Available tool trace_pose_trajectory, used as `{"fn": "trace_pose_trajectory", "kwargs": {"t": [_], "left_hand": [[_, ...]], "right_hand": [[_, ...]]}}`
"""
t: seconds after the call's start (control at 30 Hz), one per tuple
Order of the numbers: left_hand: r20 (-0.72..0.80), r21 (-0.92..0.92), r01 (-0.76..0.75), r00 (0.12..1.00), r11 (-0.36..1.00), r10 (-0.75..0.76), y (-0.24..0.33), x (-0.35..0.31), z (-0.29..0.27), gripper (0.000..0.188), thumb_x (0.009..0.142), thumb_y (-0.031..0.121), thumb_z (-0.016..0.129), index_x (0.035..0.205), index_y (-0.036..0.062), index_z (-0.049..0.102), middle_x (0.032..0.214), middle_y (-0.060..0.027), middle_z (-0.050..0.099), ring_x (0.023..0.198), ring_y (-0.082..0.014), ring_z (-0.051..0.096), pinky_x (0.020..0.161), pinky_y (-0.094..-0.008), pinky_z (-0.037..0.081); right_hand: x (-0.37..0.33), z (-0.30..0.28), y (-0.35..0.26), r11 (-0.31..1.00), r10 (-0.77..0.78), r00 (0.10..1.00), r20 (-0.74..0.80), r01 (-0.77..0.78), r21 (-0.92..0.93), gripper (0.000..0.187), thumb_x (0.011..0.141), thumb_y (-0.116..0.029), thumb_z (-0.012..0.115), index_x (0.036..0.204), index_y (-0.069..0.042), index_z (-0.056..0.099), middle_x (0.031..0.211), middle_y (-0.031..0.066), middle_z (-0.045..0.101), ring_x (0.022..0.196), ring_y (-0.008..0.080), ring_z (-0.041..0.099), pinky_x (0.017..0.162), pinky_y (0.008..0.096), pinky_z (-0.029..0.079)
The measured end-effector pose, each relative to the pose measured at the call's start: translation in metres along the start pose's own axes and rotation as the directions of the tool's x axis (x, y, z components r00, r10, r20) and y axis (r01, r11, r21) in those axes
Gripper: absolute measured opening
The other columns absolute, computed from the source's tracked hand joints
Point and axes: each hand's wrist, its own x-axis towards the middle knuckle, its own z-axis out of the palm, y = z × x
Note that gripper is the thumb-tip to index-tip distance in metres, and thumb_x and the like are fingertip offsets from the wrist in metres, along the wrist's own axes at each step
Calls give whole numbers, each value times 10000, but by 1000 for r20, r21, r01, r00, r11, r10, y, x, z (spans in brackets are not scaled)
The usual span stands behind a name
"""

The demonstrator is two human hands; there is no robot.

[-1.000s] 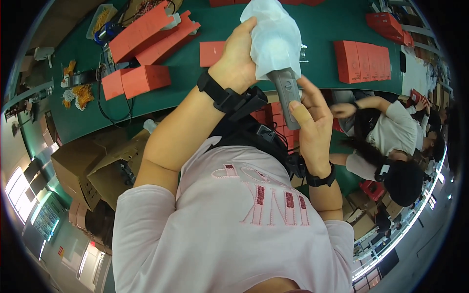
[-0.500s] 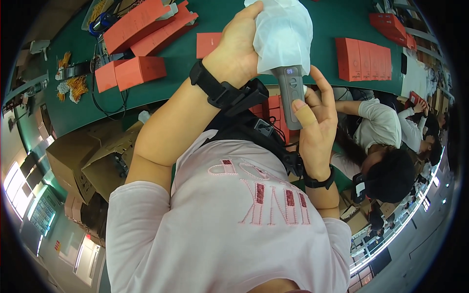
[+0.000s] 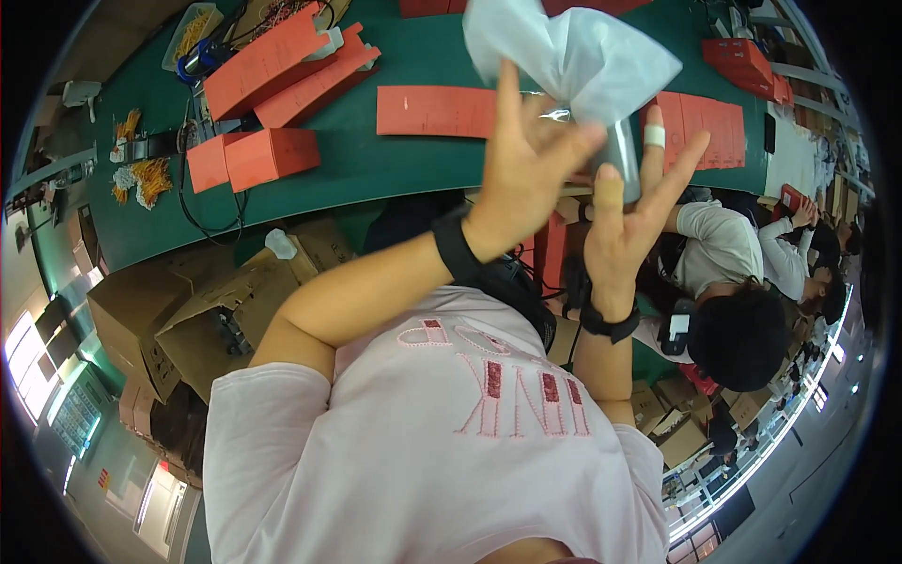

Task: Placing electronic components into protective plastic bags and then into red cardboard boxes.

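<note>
A grey handheld device stands upright ahead of me, its upper part covered by a thin white bag. My right hand has the handle between its thumb and spread fingers; bandages wrap the thumb and one finger. My left hand is beside the bag's lower end, slightly blurred. Its index finger points up and its thumb reaches across toward the handle top. Whether that thumb touches the handle or bag, I cannot tell. A small shiny patch shows behind the left fingers.
Red boxes lie on the green table: long open ones at the left, a flat one behind my hands, and a row to the right. Open cardboard cartons stand below the table's left edge. A co-worker sits at my right.
The device has moved right and turned, so its display and buttons no longer face me. The bag now bunches and flares out. My left hand has come down from the bag's side to its lower end.
</note>
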Motion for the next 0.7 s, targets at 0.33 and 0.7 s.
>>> {"fn": "trace_pose_trajectory", "kwargs": {"t": [0.33,0.7], "left_hand": [[69,-392,397,912,830,-403,-2,17,-37,536,985,458,580,1323,47,521,1293,-121,598,1200,-227,566,1042,-425,399],[-11,-521,579,729,627,-684,-23,-3,-43,435,942,416,660,1219,93,570,1131,-62,647,984,-203,648,818,-379,532]], "right_hand": [[-6,-16,17,846,340,906,251,-412,340,722,960,-129,483,1575,-46,116,1226,263,592,639,238,661,540,323,560],[-14,-3,44,760,530,831,172,-555,338,353,951,-18,536,1298,7,594,1154,96,643,943,186,656,781,273,551]]}}
